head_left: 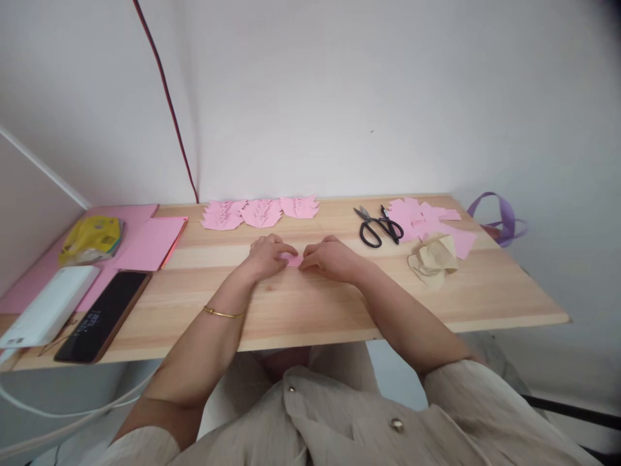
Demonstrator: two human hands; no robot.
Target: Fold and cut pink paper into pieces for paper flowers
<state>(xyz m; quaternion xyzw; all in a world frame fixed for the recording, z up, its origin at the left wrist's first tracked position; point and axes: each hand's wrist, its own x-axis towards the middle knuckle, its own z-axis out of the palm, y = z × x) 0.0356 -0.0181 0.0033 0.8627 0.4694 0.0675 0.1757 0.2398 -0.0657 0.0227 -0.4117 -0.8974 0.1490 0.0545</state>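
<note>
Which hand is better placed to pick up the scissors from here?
Right. The right hand lies nearer the scissors; the left hand sits farther off. Both press the pink paper piece.

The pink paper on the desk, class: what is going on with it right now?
A person sits at a wooden table, pressing a small pink paper piece flat between the left hand and right hand. Three folded pink shapes lie in a row at the back edge. Black scissors rest to the right, beside loose pink scraps and crumpled beige paper. A phone lies at the left.
</note>
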